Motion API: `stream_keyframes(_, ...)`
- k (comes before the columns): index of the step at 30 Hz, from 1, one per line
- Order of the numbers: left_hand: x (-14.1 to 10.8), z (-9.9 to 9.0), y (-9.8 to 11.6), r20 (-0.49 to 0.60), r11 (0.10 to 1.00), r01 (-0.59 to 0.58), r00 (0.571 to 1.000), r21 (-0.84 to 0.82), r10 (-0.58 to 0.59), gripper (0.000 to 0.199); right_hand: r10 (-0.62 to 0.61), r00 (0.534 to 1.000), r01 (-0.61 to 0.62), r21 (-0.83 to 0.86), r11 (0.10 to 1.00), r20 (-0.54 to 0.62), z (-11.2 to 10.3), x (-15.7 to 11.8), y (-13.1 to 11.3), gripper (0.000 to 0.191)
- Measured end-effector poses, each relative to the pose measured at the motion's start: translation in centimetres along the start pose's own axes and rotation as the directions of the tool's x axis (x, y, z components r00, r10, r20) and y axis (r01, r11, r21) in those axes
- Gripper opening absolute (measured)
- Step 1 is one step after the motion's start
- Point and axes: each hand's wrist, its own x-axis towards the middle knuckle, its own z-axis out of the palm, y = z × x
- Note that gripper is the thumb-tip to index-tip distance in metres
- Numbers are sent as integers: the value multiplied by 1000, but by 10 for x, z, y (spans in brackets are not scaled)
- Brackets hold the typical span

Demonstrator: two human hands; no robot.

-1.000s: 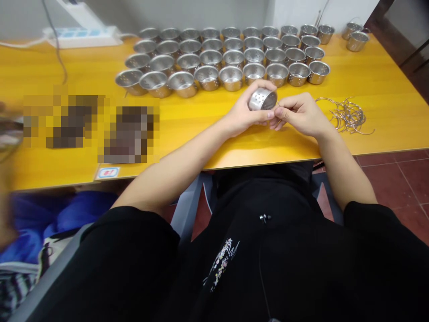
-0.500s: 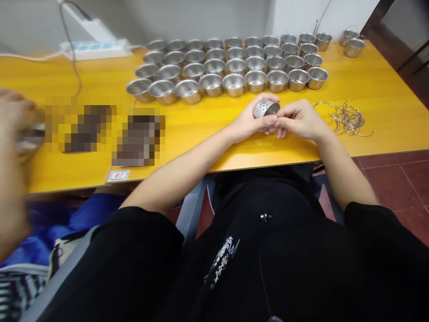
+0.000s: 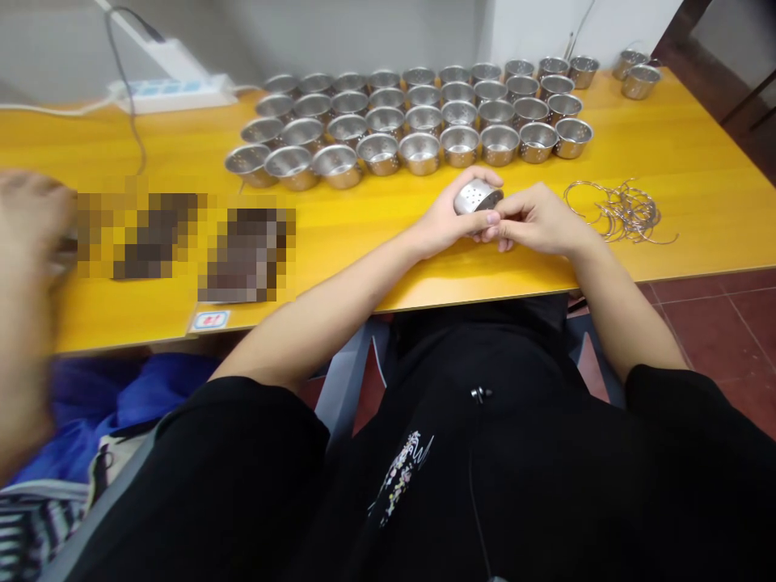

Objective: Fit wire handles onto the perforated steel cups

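My left hand (image 3: 445, 217) is wrapped round a small perforated metal cup (image 3: 476, 196), which is tilted on its side with its mouth toward my right hand. At the cup's rim, my right hand (image 3: 533, 218) has its thumb and fingertips pinched close to the left thumb. Whatever those right fingertips grip is too small and too covered to make out. Just right of my right hand lies a loose tangle of thin metal wire loops (image 3: 634, 212) on the yellow table (image 3: 388, 279).
Several rows of similar perforated cups (image 3: 419, 153) stand behind my hands, with two more cups (image 3: 641, 81) at the far right corner. Two blurred-out dark rectangles (image 3: 246, 255) lie to the left. A power strip (image 3: 175, 93) is at the back. Another person's arm (image 3: 24, 323) reaches in at left.
The cup has turned slightly in my left hand, so its perforated base shows more and its opening less. My right fingers stay pinched at the rim. The other person's hand has shifted slightly.
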Motion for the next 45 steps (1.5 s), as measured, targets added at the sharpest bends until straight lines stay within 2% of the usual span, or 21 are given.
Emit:
stream_keyframes(2,-1,-3,-2,13,999,-14,1000,38,14,108,-15,1000,16,-41,999,19,0,0,1,23)
stream_keyframes(7,-3,-12,-8,70,974,-148,988,174,138,104,-19,999,24,-109,994,44,-1,0,0,19)
stream_keyframes(11,-3,-18,-13,105,948,-184,981,258,162,100,-19,998,26,-123,992,58,-1,0,1,20)
stream_keyframes(17,0,-19,-16,121,948,-228,971,221,205,92,-12,997,23,-147,989,75,-2,0,3,20)
stream_keyframes(28,-1,-12,-8,139,968,-186,977,169,163,86,-3,997,13,-133,991,75,-2,1,1,19)
stream_keyframes(39,-4,-8,-7,163,984,-137,980,113,118,79,4,998,5,-128,992,70,-1,1,-1,21)
stream_keyframes(45,-4,-6,-9,150,984,-122,983,131,102,81,-13,997,20,-112,993,70,0,1,1,22)
